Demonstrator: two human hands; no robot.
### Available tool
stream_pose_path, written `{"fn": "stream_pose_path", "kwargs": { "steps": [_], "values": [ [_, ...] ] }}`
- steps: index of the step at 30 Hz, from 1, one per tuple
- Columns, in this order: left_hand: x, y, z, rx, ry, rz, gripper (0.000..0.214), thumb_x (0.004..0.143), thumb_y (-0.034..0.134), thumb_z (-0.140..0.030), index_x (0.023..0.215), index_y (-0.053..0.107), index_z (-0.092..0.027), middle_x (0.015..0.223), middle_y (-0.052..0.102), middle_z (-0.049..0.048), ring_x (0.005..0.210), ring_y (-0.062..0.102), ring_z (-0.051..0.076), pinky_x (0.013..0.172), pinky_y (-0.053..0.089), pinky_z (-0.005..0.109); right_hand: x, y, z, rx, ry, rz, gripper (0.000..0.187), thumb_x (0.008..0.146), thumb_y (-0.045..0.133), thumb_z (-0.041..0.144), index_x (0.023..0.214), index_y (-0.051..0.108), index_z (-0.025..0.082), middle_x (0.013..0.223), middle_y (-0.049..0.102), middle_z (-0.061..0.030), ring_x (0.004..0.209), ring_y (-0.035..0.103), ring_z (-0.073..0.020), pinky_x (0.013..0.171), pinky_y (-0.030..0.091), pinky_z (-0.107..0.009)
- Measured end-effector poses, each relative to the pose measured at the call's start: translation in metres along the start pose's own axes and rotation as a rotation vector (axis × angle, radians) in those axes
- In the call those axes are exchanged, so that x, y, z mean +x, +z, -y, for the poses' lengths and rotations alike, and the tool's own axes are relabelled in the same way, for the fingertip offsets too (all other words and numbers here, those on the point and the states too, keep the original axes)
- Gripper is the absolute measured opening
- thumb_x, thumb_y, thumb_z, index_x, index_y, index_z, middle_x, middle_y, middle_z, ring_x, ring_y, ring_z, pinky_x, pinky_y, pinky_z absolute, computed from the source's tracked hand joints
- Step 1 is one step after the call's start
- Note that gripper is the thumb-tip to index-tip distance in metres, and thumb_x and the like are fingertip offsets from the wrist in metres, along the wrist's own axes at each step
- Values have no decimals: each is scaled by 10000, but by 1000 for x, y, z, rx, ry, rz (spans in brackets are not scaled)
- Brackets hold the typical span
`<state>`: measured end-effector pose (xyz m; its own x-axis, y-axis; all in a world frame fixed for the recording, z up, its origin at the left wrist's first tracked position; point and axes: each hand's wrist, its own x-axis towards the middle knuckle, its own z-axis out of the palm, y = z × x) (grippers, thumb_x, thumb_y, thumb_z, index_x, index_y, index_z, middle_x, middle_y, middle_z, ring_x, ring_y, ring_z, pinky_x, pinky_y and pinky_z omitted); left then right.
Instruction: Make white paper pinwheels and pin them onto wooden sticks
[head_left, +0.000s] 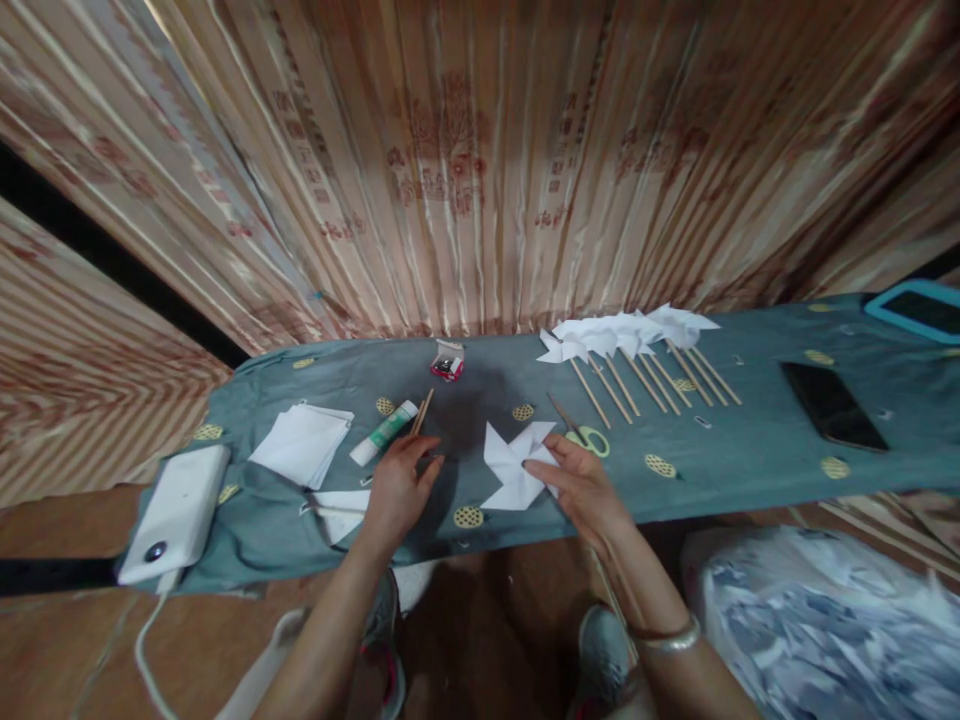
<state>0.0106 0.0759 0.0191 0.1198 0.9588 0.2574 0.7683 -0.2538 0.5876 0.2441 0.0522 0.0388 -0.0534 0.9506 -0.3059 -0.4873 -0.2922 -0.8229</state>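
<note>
My right hand (589,490) pinches a white paper pinwheel (517,470) by its right side, thumb near the centre, where a small dark spot shows. To its left, my left hand (401,490) is over the cloth with thumb and fingers apart, holding nothing that I can see. Just beyond those fingers lie a few thin wooden sticks (422,412) and a green and white glue tube (386,432). Scissors with light green handles (592,440) lie behind my right hand. A row of finished paper pinwheels on sticks (622,335) lies at the back.
A green cloth (480,385) covers the narrow table. On it are a stack of white paper (304,440), a small red packet (448,362), a white power bank (176,510) with a cable, a dark phone (834,405) and a blue-framed device (919,308). A full plastic bag (825,620) stands at right.
</note>
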Motion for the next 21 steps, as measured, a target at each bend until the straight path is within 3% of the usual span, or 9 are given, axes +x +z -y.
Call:
{"fn": "stream_pose_path", "kwargs": {
  "steps": [10, 21],
  "values": [
    [6, 9, 29, 163, 91, -53, 295, 839, 426, -211, 1020, 657, -190, 1126, 657, 109, 1079, 592, 260, 998, 461, 448, 0, -5, 1, 10, -4, 52, 362, 542, 859, 243, 861, 692, 202, 822, 735, 5, 702, 663, -157, 709, 516, -285],
    [11, 12, 38, 173, 98, -37, 296, 832, 439, -276, 988, 671, -178, 1166, 652, 132, 1084, 601, 294, 990, 472, 486, 3, -7, 2, 16, -20, 48, 353, 541, 847, 233, 859, 695, 206, 834, 741, 8, 729, 675, -164, 742, 524, -292]
  ]
}}
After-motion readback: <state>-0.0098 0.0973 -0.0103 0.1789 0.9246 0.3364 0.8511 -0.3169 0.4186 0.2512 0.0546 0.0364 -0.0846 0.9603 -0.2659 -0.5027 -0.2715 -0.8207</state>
